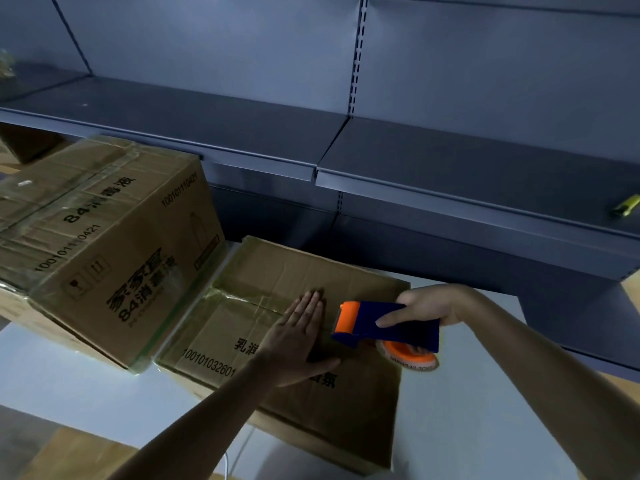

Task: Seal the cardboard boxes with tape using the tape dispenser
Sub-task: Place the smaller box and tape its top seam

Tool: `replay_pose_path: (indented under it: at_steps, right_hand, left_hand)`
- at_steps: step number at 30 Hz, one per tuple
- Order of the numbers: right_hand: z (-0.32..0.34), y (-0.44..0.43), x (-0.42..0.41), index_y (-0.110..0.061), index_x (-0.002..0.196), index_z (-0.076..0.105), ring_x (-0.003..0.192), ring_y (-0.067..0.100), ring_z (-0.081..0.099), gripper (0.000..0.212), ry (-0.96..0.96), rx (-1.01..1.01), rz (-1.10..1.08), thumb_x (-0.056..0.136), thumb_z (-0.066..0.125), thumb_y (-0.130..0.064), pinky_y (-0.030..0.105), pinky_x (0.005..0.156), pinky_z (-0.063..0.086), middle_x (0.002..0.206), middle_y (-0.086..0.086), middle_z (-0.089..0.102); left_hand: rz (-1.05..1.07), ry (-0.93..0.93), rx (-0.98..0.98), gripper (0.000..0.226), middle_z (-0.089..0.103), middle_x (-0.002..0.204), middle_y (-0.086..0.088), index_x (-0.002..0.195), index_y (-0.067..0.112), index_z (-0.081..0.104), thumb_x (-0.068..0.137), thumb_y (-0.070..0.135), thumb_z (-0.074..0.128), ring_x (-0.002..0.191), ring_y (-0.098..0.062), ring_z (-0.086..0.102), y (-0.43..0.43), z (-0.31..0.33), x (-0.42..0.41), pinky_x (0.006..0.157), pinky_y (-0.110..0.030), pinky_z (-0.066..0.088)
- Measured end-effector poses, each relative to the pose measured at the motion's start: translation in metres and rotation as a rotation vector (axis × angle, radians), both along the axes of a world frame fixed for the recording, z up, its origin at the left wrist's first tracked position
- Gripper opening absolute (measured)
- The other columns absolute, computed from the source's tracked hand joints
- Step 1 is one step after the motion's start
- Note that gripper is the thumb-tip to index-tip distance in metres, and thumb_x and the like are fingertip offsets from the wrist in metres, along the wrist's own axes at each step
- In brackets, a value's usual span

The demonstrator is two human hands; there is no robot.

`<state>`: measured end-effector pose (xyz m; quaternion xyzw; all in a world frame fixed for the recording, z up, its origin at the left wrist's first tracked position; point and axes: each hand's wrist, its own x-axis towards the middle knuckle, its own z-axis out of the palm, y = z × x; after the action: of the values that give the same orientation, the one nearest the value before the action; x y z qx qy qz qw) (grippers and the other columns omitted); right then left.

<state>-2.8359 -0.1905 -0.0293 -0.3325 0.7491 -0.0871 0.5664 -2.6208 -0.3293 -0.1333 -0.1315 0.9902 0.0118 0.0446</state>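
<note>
A flat brown cardboard box (298,271) with black printed characters lies on the white table (485,393) in front of me. My left hand (298,337) presses flat on its top, fingers straight, beside the middle seam with clear tape on it. My right hand (433,306) grips the blue and orange tape dispenser (384,325), which sits on the box just right of my left hand. Its orange tape roll (408,356) hangs below the blue body.
A taller cardboard box (104,237), wrapped in clear tape, stands to the left, touching the flat one. Grey metal shelves (450,168) run along the back. A small yellow object (625,206) lies on the shelf at right.
</note>
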Motion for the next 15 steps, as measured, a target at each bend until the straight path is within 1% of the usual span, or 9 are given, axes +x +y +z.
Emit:
replay_pose_path:
  at_steps: [2, 4, 7, 9, 11, 15]
  right_hand:
    - [0.000, 0.007, -0.002, -0.016, 0.102, 0.055, 0.081, 0.012, 0.061, 0.039, -0.007, -0.014, -0.001, 0.081, 0.065, -0.048, 0.019, 0.061, 0.049, 0.092, 0.001, 0.063]
    - [0.005, 0.022, -0.010, -0.012, 0.101, 0.058, 0.074, 0.011, 0.063, 0.044, -0.038, -0.022, 0.006, 0.077, 0.066, -0.048, 0.019, 0.059, 0.049, 0.086, 0.001, 0.066]
    - [0.013, 0.058, -0.027, -0.009, 0.099, 0.059, 0.066, 0.010, 0.064, 0.050, -0.072, -0.021, -0.035, 0.072, 0.066, -0.051, 0.021, 0.056, 0.049, 0.075, -0.001, 0.068]
    - [0.012, 0.075, -0.031, -0.009, 0.098, 0.059, 0.065, 0.011, 0.064, 0.052, -0.078, -0.039, -0.065, 0.072, 0.066, -0.053, 0.021, 0.055, 0.049, 0.074, 0.000, 0.068]
    - [0.007, 0.084, -0.028, -0.010, 0.097, 0.059, 0.064, 0.010, 0.063, 0.051, -0.078, -0.069, -0.074, 0.072, 0.065, -0.054, 0.020, 0.055, 0.048, 0.073, -0.002, 0.068]
    - [0.002, 0.093, -0.021, -0.011, 0.095, 0.059, 0.060, 0.009, 0.062, 0.049, -0.119, -0.111, -0.117, 0.070, 0.065, -0.053, 0.019, 0.052, 0.048, 0.069, -0.004, 0.067]
  left_hand:
    - [-0.004, -0.006, -0.004, 0.099, -0.029, 0.147, -0.010, 0.140, 0.009, -0.022, 0.079, 0.078, 0.013, 0.135, -0.019, -0.031, -0.001, 0.001, 0.000, 0.110, -0.030, -0.020]
    - [-0.004, -0.007, -0.008, 0.101, -0.029, 0.147, -0.009, 0.142, 0.007, -0.020, 0.078, 0.078, 0.013, 0.135, -0.018, -0.030, 0.000, 0.001, 0.000, 0.112, -0.029, -0.018]
    - [0.002, -0.003, -0.008, 0.103, -0.029, 0.147, -0.008, 0.143, 0.006, -0.018, 0.076, 0.080, 0.008, 0.135, -0.017, -0.030, -0.001, 0.002, 0.000, 0.111, -0.028, -0.019]
    - [-0.002, 0.007, -0.008, 0.104, -0.028, 0.148, -0.008, 0.143, 0.008, -0.019, 0.073, 0.081, 0.004, 0.136, -0.017, -0.030, -0.003, 0.000, 0.001, 0.112, -0.028, -0.018]
    - [-0.002, 0.016, 0.001, 0.103, -0.029, 0.149, -0.007, 0.142, 0.012, -0.022, 0.071, 0.083, 0.000, 0.136, -0.016, -0.032, -0.003, -0.003, 0.001, 0.112, -0.027, -0.018]
    - [-0.017, -0.008, 0.013, 0.092, -0.035, 0.148, -0.005, 0.135, 0.028, -0.036, 0.071, 0.084, -0.003, 0.133, -0.015, -0.037, -0.003, -0.004, 0.002, 0.111, -0.027, -0.018]
